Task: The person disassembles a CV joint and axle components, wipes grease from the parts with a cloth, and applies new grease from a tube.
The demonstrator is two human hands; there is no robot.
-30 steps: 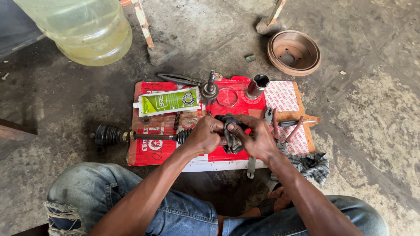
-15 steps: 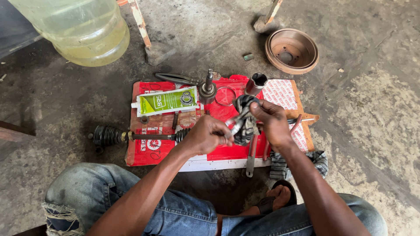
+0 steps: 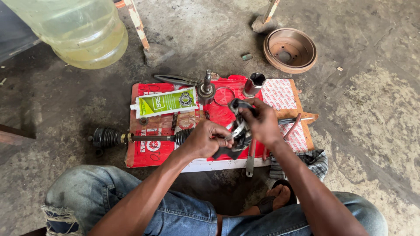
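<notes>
Grey, oil-stained concrete floor all around, and down in the middle of it a flattened red and white cardboard sheet serves as the work mat. Across that mat lies a long dark steel axle shaft, its long axis running left to right, with a ribbed black rubber boot at the far left end, off the cardboard, and a second ribbed boot right by the knuckles of the left hand.

That left hand is clenched around the shaft's inner end, fingers curled tight, so it is the nearer hand to the shaft. Just to its right, touching or nearly so, the right hand is closed on a greasy dark metal joint piece, fingers wrapped over its top; the piece sits between the two hands, raised a little above the mat. How it sits on the shaft end, I cannot tell, the fingers hide it.

Behind the hands: a green and white grease tube, an upright splined metal stub, a short steel cylinder. Further back, a rusty brown brake drum and a big clear water bottle. Blue jeans frame the bottom.
</notes>
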